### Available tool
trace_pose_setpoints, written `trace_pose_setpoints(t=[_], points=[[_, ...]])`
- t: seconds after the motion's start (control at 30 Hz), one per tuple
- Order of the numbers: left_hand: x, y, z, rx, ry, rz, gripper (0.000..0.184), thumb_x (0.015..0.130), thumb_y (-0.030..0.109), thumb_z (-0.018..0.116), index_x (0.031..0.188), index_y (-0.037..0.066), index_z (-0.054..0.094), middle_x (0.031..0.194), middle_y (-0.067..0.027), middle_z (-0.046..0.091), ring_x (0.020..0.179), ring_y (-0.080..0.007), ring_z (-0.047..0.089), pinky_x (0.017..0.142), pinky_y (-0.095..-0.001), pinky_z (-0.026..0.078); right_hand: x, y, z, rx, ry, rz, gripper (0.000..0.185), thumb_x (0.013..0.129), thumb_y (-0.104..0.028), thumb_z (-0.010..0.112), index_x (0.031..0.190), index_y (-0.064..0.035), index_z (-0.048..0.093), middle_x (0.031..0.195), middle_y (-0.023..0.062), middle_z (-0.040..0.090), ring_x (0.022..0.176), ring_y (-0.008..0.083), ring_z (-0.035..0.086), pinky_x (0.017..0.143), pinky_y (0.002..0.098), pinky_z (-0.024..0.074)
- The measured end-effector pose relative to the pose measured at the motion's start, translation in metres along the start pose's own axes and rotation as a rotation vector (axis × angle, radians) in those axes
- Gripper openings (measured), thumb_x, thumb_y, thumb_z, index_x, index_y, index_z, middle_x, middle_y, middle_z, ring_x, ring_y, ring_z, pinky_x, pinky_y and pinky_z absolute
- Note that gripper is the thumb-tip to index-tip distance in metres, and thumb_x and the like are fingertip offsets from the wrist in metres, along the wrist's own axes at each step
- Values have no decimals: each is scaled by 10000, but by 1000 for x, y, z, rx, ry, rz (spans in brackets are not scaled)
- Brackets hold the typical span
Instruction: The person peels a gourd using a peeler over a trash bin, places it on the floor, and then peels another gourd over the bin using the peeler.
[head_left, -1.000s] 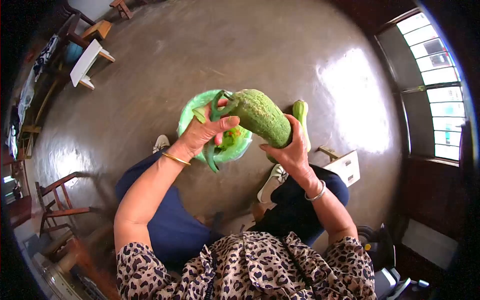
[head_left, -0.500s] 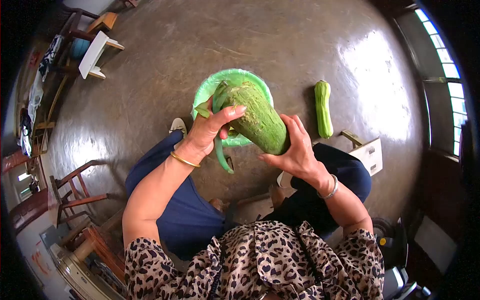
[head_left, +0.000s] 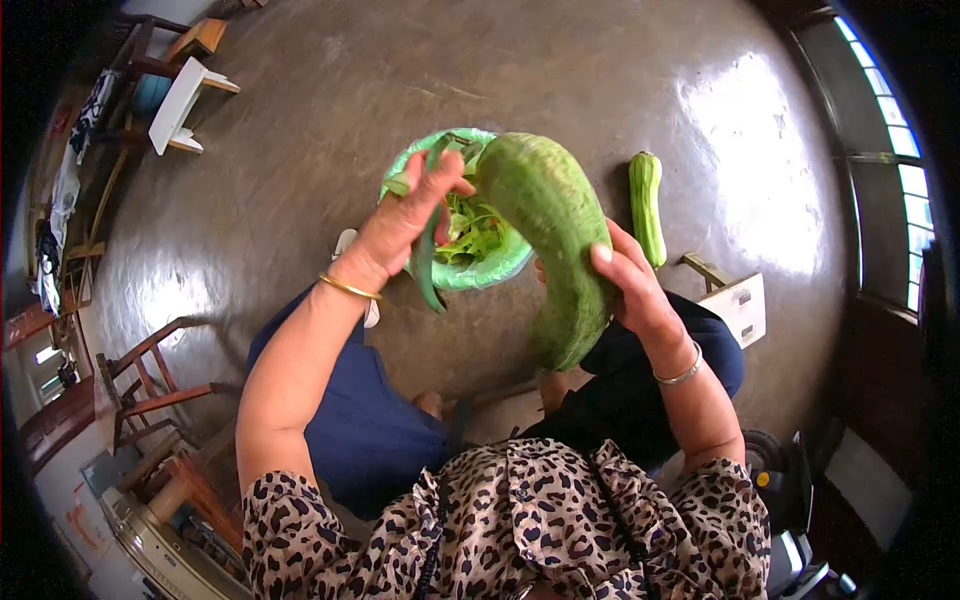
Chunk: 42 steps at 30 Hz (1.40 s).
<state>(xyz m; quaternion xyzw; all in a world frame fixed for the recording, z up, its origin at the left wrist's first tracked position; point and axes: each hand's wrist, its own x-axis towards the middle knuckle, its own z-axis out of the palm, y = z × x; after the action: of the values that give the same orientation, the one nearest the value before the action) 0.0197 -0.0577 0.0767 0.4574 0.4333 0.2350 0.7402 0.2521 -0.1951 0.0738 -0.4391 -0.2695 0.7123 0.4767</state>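
Observation:
In my right hand [head_left: 640, 285] is a large, curved green gourd [head_left: 550, 200], gripped near its lower end with the thumb on top. The gourd tilts over the right side of a green, plastic-lined bin [head_left: 490, 272]. My left hand [head_left: 405, 220] is closed around a long green tool, which looks like a peeler [head_left: 425, 275]; its far end is partly hidden by the fingers. The left fingertips are close to the gourd's upper end; whether they touch it I cannot tell. Green peelings [head_left: 470, 230] lie inside the bin.
A paler, striped gourd [head_left: 647, 205] lies on the floor to the right. Close by stands a low white stool [head_left: 738, 310]. Another white stool [head_left: 180, 105] is at the upper left, a wooden chair [head_left: 150, 385] at the left. My knees flank the bin.
My right hand has turned the gourd more upright and shifted it right, uncovering the peelings in the bin. My left hand has come away from the gourd's side, still holding the green tool.

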Motion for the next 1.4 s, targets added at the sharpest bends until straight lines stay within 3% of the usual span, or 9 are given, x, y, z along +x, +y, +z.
trace_pose_setpoints(t=[0.2,0.4,0.43,0.53,0.57,0.67,1.0,1.13,1.4], points=[[16,-1,-9,560,25,92,356,999,391,462,1144,65,463,843,-43,536,632,-102,523,620,-273,459,8,21,-13,-5,270,233,455,955,-339,520,1226,27,512,988,141,660,907,200,655,828,331,527],[27,0,-32,1009,-41,383,340,1000,347,466,1164,53,511,880,-55,617,745,-108,558,682,-296,476,4,4,-6,-145,-44,150,642,812,-320,697,1266,76,475,1094,141,614,975,197,606,865,306,483],[25,-4,-29,927,-54,388,280,976,297,484,1107,54,530,757,-153,557,691,-318,563,648,-436,441,4,2,-3,-115,-9,185,653,777,-260,723,1268,89,469,1082,123,608,982,179,588,882,299,464],[22,-13,-19,810,-308,178,265,980,299,472,1043,55,554,772,-178,570,711,-358,593,649,-444,449,0,-13,8,-165,121,203,657,754,-232,737,1268,81,473,1077,118,601,984,179,584,874,299,469],[29,-26,-25,985,-377,124,303,982,320,462,1070,46,554,819,-115,598,676,-217,579,633,-390,465,-1,-9,6,-188,247,164,623,745,-233,747,1229,78,509,1044,118,625,902,170,609,807,290,486],[26,-50,-27,1823,-429,92,207,856,176,498,778,32,625,788,-175,617,731,-371,623,670,-449,488,-2,-13,0,-159,260,135,632,740,-256,752,1220,82,521,1016,121,632,902,170,612,799,293,490],[29,-4,-8,1456,-24,384,361,955,363,496,737,87,577,631,-132,541,677,-340,584,650,-430,400,1,5,-3,-278,50,158,692,695,-240,820,1221,74,497,1010,87,605,919,145,578,820,283,473],[16,-15,24,1322,-218,927,222,910,353,541,800,197,656,667,7,586,651,-204,597,688,-395,405,8,24,-2,-394,11,136,703,637,-203,832,1203,59,508,1003,83,607,918,162,574,837,298,469],[27,-30,5,1239,-282,859,316,956,330,487,754,116,601,682,-49,544,722,-235,557,707,-376,375,-1,19,3,-686,-11,71,664,585,-229,786,1124,51,519,930,114,601,873,198,578,816,332,473]])
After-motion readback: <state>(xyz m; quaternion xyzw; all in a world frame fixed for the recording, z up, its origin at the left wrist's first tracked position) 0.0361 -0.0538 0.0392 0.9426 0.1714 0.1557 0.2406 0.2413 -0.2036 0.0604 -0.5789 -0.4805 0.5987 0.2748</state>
